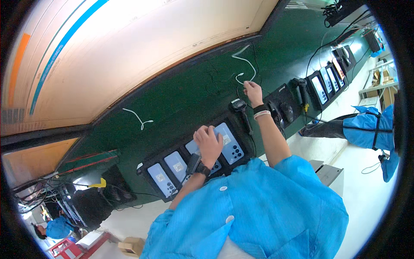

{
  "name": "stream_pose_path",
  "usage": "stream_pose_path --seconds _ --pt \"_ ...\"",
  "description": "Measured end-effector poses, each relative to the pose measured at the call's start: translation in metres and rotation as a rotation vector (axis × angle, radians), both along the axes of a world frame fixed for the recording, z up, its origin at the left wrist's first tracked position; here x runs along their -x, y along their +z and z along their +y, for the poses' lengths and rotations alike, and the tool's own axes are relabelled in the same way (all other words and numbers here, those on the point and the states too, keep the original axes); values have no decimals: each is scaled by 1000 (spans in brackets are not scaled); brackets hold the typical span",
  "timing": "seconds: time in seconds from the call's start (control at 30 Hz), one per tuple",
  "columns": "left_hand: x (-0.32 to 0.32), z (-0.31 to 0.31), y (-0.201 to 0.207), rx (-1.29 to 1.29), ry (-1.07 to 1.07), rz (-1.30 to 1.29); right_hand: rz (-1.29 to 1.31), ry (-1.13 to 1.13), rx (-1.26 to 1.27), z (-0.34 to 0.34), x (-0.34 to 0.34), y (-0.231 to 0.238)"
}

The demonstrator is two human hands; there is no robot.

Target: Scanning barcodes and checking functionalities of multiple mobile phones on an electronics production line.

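My left hand (208,144) lies over the third smartphone (190,147) in a black tray (152,160), fingers bent at its top end and thumb by its side. The hand hides much of that phone. Two pale blue smartphones (176,166) with white labels lie to its left, and a larger one (229,143) lies to its right, all backs up. Farther forward, my right hand (253,92) pinches a white cable (250,64) near its end. A black handheld scanner (242,114) lies between this hand and the tray.
On the right are a black mat with a mouse (286,109), another scanner (302,93) and a second tray (320,103) of phones. A loose white cable (139,118) lies forward left. A large pale panel (164,39) borders the green bench. Another person in blue (366,128) stands right.
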State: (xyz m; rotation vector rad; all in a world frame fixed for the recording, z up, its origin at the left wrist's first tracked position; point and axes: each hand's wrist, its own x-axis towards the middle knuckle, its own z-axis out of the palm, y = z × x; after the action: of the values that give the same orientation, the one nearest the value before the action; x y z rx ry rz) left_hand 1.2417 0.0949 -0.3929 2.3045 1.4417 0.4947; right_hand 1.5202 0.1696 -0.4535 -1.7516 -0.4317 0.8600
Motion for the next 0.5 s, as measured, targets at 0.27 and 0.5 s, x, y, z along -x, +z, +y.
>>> stream_pose_path --seconds 0.27,0.5 --pt "-5 -20 -7 -57 -127 -70 378 16 -412 -62 69 123" --pt "-14 -10 -9 -143 -96 53 671 153 -481 -119 100 149"
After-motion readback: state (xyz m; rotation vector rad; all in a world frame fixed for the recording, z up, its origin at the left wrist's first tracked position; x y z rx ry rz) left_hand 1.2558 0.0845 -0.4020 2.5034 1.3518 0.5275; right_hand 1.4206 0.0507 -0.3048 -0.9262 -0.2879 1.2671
